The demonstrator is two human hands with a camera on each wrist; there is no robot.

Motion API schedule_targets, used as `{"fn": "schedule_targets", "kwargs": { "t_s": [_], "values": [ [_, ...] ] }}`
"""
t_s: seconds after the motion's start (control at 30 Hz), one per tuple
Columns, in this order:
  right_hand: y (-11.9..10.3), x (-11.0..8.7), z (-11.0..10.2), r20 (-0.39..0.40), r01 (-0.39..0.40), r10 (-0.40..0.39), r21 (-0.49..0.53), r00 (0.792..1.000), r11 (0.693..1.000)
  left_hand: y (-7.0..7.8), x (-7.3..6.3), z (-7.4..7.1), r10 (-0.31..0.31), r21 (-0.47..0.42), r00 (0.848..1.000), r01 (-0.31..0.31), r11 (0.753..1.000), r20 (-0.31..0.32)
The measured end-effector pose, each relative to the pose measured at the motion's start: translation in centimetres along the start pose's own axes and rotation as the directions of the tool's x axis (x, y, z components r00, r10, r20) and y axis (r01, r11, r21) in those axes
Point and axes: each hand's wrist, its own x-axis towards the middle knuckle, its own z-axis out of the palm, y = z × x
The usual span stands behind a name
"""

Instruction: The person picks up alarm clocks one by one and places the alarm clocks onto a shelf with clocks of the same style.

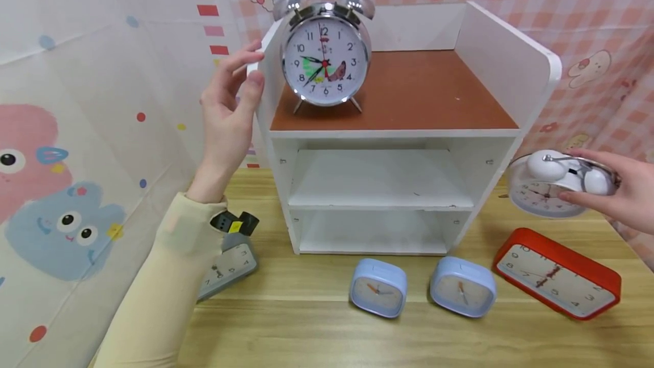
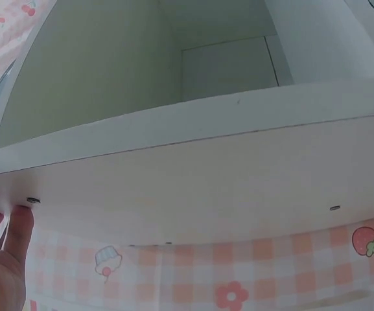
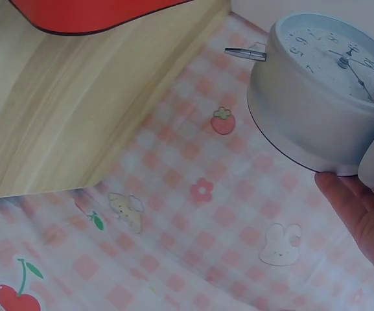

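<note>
My right hand (image 1: 625, 186) grips a white twin-bell alarm clock (image 1: 536, 200), its dial tipped downward, above the table's right side. In the right wrist view the thumb is at the dial of the same clock (image 3: 316, 123), with fingers at its back and a metal foot sticking out. My left hand (image 1: 230, 101) touches the left side panel of the white shelf unit (image 1: 393, 134) near its top front edge. Fingertips of that hand (image 2: 2, 272) rest on the panel's outer face in the left wrist view. Beside it, a silver twin-bell alarm clock (image 1: 327, 55) stands upright on the brown top.
Two light-blue clocks, one in the middle (image 1: 378, 288) and one right of it (image 1: 462, 287), stand before the shelf unit. A red clock (image 1: 557, 274) sits at right on the wooden table (image 1: 306, 334). A grey clock (image 1: 232, 268) is partly hidden by my left forearm.
</note>
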Motion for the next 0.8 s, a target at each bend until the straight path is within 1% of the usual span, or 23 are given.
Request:
{"fn": "schedule_targets", "kwargs": {
  "t_s": [0.1,0.2,0.47,0.53,0.6,0.73,0.8],
  "values": [
    [-0.2,-0.5,0.0,-0.059,0.032,-0.029,0.061,0.998,0.998,0.0,-0.1,0.0,0.0,-0.001,1.0,0.0,1.0,-0.004],
    [-0.2,-1.0,0.0,-0.098,0.065,-0.055,0.103,0.994,0.993,0.0,-0.1,0.0,-0.001,0.002,1.0,0.001,1.0,-0.001],
    [0.0,-1.5,-0.6,-0.188,0.132,-0.104,0.14,0.977,0.981,0.1,0.0,-0.2,-0.01,0.004,1.0,0.01,1.0,0.008],
    [-0.2,-1.7,-0.8,-0.199,0.14,-0.111,0.141,0.974,0.98,0.1,0.1,-0.2,-0.01,0.004,1.0,0.01,1.0,0.01],
    [-0.6,-2.0,-1.0,-0.203,0.126,-0.099,0.123,0.974,0.984,0.1,0.0,-0.1,-0.01,0.004,1.0,0.01,1.0,0.008],
    [-1.6,-2.4,-1.6,-0.188,0.103,-0.092,0.053,0.978,0.993,0.2,0.0,-0.1,-0.007,0.008,1.0,0.007,1.0,0.005],
    [-1.8,-2.5,-1.9,-0.191,0.127,-0.12,0.023,0.974,0.992,0.2,-0.1,0.0,-0.006,0.01,1.0,0.006,1.0,0.002]
  ]
}}
